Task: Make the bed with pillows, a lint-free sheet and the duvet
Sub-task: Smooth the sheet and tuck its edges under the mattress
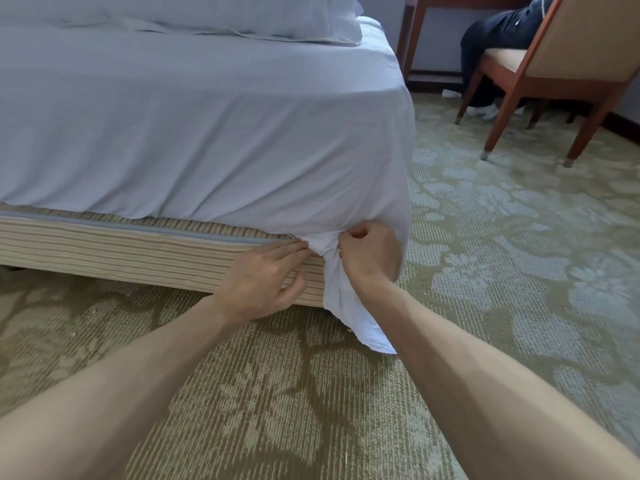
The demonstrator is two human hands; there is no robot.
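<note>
A white sheet covers the mattress and hangs over its side down to the beige ribbed bed base. At the near corner the sheet is bunched, and a loose tail hangs to the carpet. My right hand grips that bunched corner with curled fingers. My left hand lies beside it with straight fingers, their tips pushing sheet fabric into the gap between mattress and base. Two white pillows lie at the far end of the bed.
A wooden chair with a beige seat stands at the back right, and a seated person's dark trouser legs show beside it. A wooden table leg stands behind the bed corner. Patterned green carpet spreads around the bed.
</note>
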